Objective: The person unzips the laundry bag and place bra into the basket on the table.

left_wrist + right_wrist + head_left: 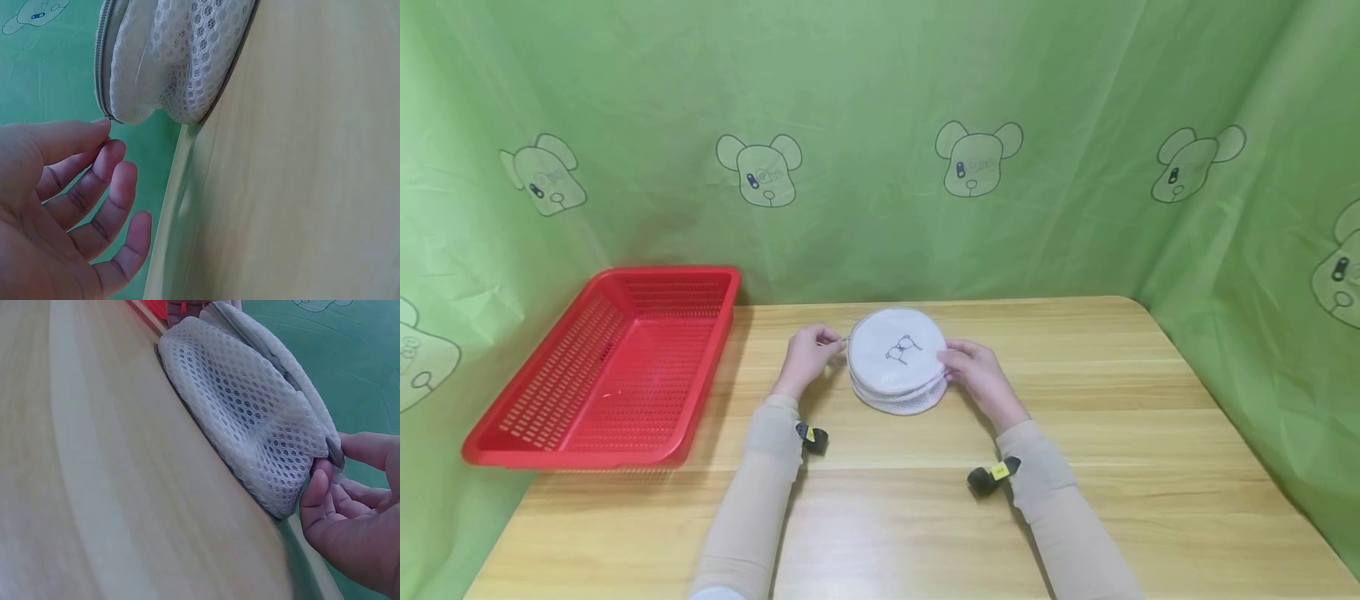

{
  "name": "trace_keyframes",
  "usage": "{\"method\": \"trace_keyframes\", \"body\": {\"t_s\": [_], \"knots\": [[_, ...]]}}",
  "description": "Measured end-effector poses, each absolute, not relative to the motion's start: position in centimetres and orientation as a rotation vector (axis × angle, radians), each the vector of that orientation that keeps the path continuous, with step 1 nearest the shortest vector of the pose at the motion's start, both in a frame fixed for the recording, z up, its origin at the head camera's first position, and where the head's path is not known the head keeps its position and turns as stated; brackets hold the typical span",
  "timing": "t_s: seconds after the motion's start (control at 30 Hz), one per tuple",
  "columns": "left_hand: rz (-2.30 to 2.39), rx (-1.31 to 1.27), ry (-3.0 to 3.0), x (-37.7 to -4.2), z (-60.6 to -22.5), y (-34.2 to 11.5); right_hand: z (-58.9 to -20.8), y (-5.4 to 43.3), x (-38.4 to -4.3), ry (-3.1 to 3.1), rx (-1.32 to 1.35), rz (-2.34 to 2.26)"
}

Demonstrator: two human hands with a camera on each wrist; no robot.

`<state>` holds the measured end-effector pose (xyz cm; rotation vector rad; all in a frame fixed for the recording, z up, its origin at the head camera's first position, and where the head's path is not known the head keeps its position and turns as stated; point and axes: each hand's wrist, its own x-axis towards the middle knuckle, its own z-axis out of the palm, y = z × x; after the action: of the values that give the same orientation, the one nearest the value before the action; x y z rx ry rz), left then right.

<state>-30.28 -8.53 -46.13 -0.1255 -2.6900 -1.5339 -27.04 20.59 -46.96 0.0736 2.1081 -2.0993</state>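
Note:
A round white mesh laundry bag (887, 358) with a small dark line drawing on its lid sits on the wooden table. A grey zipper (99, 59) runs round its upper rim, and honeycomb mesh (234, 406) forms its slumped side wall. My left hand (808, 358) pinches the zipper's end between thumb and forefinger at the bag's left edge; the other fingers are loosely bent. On the opposite side my right hand (977, 375) grips the rim, thumb on top and fingers tucked beneath the lid's edge.
A red perforated plastic basket (625, 383) stands at the left of the table (1150, 467). Green curtains (880, 233) printed with bear heads hang close behind the table and on both sides.

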Motion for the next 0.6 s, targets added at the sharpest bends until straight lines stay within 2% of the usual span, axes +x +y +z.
{"method": "trace_keyframes", "body": {"t_s": [0.6], "knots": [[-1.560, -0.215, -2.711, -30.36, -46.09, -8.88, -46.74, 20.47, -26.99, 1.967, 0.089, -2.209]]}}
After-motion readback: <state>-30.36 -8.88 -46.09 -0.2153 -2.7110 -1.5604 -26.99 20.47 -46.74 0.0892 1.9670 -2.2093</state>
